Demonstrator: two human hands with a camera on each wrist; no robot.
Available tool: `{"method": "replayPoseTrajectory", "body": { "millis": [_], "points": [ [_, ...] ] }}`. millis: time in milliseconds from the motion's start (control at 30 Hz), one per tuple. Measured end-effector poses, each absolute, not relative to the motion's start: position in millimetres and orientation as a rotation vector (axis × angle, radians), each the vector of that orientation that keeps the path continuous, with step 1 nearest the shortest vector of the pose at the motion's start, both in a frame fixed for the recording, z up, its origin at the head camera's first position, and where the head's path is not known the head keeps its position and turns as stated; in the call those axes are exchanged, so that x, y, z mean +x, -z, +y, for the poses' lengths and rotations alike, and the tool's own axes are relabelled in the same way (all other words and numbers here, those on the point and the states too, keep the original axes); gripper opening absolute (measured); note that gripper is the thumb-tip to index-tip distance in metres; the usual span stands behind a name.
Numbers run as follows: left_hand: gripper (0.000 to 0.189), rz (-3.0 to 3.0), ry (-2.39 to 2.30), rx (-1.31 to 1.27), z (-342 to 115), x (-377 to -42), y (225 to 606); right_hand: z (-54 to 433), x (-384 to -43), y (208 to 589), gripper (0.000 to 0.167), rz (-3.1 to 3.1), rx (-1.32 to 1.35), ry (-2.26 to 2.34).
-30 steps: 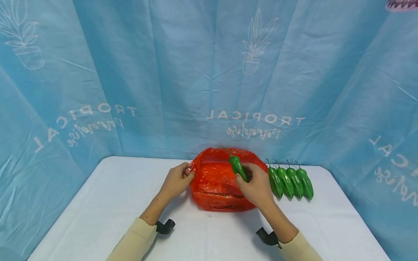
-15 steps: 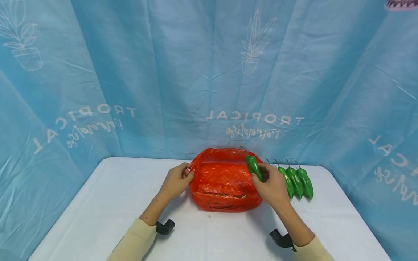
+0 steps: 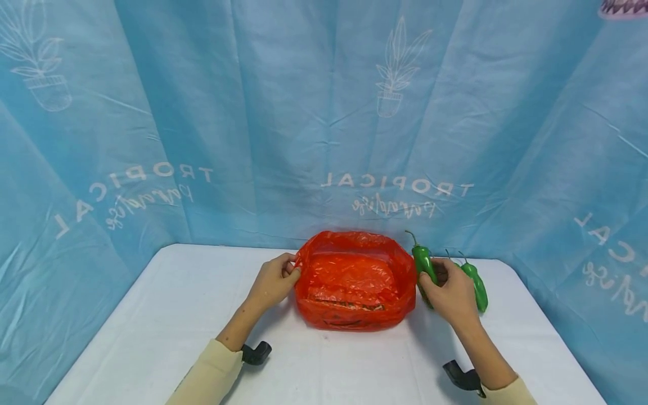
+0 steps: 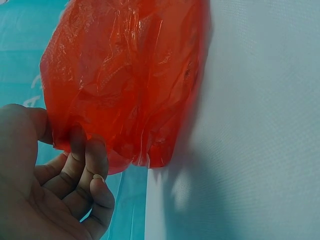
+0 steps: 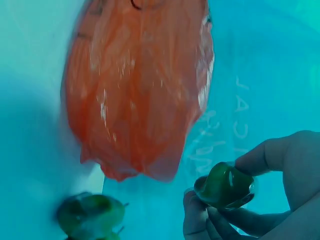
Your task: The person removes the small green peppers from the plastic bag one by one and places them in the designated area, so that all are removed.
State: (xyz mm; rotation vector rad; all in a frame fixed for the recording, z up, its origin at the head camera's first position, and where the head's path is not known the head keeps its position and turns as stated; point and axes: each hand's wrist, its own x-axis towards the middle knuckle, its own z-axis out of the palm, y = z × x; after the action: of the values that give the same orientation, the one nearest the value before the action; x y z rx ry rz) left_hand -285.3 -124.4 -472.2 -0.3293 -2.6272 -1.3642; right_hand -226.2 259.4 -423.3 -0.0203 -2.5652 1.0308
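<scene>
My left hand (image 3: 273, 281) pinches the left rim of an open red plastic bag (image 3: 349, 278) on the table. In the left wrist view, thumb and fingers meet on the edge of the thin film (image 4: 130, 75). A glossy green chili pepper (image 3: 423, 260), stem up, is in my right hand (image 3: 453, 289), just right of the bag. The right wrist view shows that pepper (image 5: 225, 186) end-on between thumb and fingers. Behind and beneath this hand lie more green peppers, partly hidden; the rightmost green pepper (image 3: 478, 287) shows beside the knuckles.
A white cloth (image 3: 324, 371) covers the table. Blue curtains (image 3: 283, 112) printed with plants and lettering hang behind and on both sides. A black curved piece (image 3: 257, 352) is strapped at the left wrist, and another black piece (image 3: 463, 376) at the right one.
My right hand has moved rightward with the pepper, from in front of the bag's mouth to over the peppers on the table. My left hand stays on the bag's rim.
</scene>
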Motion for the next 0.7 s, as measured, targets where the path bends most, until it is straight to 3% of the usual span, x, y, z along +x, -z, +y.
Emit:
{"method": "replayPoseTrajectory", "body": {
  "millis": [700],
  "points": [
    [0.028, -2.633, 1.362, -0.314, -125, -287, 474, 310, -241, 429, 0.05, -2.593, -0.224, -0.964]
  ]
}}
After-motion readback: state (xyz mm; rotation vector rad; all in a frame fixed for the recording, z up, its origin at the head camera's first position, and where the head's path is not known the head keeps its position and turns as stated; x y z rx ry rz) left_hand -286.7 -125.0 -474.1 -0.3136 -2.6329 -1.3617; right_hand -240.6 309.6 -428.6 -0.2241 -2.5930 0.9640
